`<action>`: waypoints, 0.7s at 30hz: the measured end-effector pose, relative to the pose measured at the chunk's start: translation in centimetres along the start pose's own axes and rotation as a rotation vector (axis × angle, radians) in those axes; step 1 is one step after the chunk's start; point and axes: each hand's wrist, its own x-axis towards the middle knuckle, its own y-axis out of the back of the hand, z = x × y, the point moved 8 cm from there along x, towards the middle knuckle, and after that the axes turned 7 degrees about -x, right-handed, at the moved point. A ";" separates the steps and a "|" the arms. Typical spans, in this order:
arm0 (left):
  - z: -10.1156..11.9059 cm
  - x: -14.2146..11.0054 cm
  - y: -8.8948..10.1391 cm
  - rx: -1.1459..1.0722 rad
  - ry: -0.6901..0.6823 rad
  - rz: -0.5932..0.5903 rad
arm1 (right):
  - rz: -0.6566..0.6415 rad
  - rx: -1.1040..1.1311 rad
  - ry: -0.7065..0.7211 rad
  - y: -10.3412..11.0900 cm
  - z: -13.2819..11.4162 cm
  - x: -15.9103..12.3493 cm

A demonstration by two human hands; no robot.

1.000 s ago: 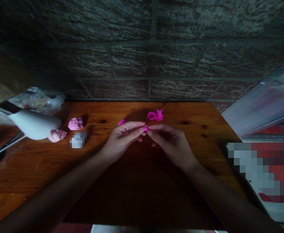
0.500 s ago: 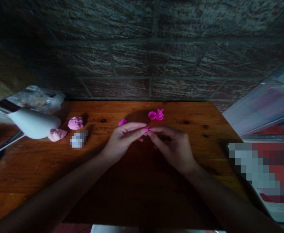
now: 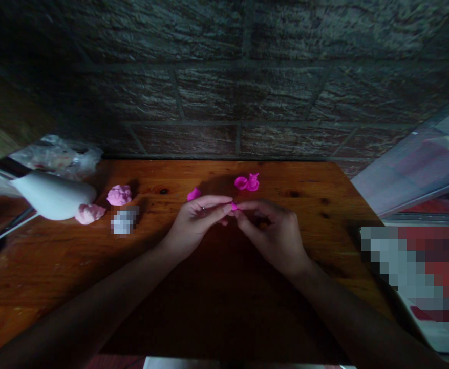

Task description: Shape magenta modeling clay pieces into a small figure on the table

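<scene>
Between my two hands, above the wooden table, is a small piece of bright pink modelling clay point(image 3: 234, 206). My left hand point(image 3: 193, 221) pinches it from the left with thumb and forefinger; a ring shows on one finger. From the right, the thumb and forefinger of my right hand point(image 3: 274, 228) close on the same piece. Just behind my left hand lies another bright pink lump point(image 3: 194, 193), partly covered by it. Farther back stand a small pink clay figure point(image 3: 253, 182) and, touching or close beside it, a round dished pink piece point(image 3: 241, 183).
On the left of the wooden table point(image 3: 151, 302) lie two pale pink clay lumps point(image 3: 119, 195), a blurred-out whitish object point(image 3: 123, 222) and a smooth white object point(image 3: 57, 195). Clear plastic wrapping point(image 3: 61, 156) is behind them. A stone-block wall point(image 3: 209, 92) rises at the back.
The small pink clay piece and the fingertips around it have shifted very slightly to the right. The other things on the table stay where they were.
</scene>
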 end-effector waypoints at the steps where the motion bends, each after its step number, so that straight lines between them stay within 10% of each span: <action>1: 0.0 0.0 0.1 0.013 -0.005 0.004 | 0.003 0.000 -0.006 0.0 0.0 0.0; 21: 3.4 -0.5 -1.0 0.232 -0.328 -0.099 | -0.399 0.663 -0.396 -3.8 2.2 -0.6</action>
